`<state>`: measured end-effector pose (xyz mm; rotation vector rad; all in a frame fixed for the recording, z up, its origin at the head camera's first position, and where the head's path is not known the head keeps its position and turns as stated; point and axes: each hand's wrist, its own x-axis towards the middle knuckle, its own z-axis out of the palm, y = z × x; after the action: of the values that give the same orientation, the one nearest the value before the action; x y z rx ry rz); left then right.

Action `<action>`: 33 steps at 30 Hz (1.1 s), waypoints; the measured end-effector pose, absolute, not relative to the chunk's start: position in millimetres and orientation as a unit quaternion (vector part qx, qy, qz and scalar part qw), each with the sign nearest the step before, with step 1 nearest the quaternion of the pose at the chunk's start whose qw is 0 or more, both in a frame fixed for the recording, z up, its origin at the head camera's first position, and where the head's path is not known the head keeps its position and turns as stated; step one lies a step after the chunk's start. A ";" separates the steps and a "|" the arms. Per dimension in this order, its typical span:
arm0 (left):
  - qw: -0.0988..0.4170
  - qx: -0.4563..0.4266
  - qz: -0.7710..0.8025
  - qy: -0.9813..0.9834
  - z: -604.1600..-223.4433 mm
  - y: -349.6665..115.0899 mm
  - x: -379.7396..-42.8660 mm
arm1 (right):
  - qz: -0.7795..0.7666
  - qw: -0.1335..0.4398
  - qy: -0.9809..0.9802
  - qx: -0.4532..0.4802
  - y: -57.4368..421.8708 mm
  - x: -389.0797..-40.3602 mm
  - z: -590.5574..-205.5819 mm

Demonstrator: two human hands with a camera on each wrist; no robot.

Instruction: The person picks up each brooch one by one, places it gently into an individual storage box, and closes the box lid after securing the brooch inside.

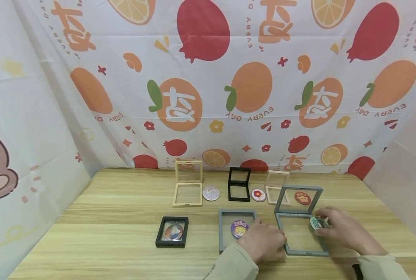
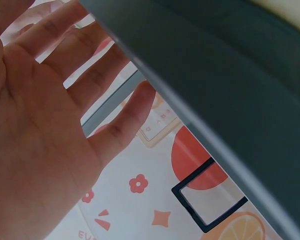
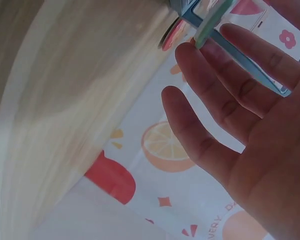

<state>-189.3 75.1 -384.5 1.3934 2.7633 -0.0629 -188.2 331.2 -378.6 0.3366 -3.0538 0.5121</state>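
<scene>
In the head view my right hand [image 1: 344, 229] pinches a round green badge [image 1: 318, 223] by its right side. The badge is over the right side of an open grey display frame [image 1: 301, 253], whose clear lid stands raised at the back. In the right wrist view the badge [image 3: 210, 25] appears edge-on at the fingertips, and the other fingers are loosely extended. My left hand [image 1: 264, 239] rests at the frame's left side with fingers spread; in the left wrist view a grey edge hides its fingertips. A purple cat badge [image 1: 239, 229] lies in another grey frame [image 1: 220, 233], beside my left hand.
A closed black frame [image 1: 172, 245] with a badge inside lies to the left. Along the back stand open yellow [image 1: 187, 204], black [image 1: 239, 199] and pale pink [image 1: 278, 172] frames. Lilac [image 1: 211, 193], flower [image 1: 258, 195] and red [image 1: 302, 198] badges lie among them. Printed cloth [image 1: 215, 93] hangs behind.
</scene>
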 end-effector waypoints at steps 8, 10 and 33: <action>0.026 0.445 -0.019 0.895 -383.1 73.8 -190.4 | 0.171 0.008 -0.979 0.108 321.8 -190.9 -379.3; 0.024 0.443 -0.020 0.896 -382.9 73.2 -190.3 | 0.173 0.005 -0.979 0.108 320.0 -191.8 -379.5; 0.025 0.443 -0.016 0.896 -381.9 75.2 -190.3 | 0.201 -0.021 -0.969 0.143 311.7 -191.4 -378.9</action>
<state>-190.3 75.2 -381.9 1.3711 2.7702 -0.0504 -191.4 311.7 -378.9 0.4553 -3.0844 0.6398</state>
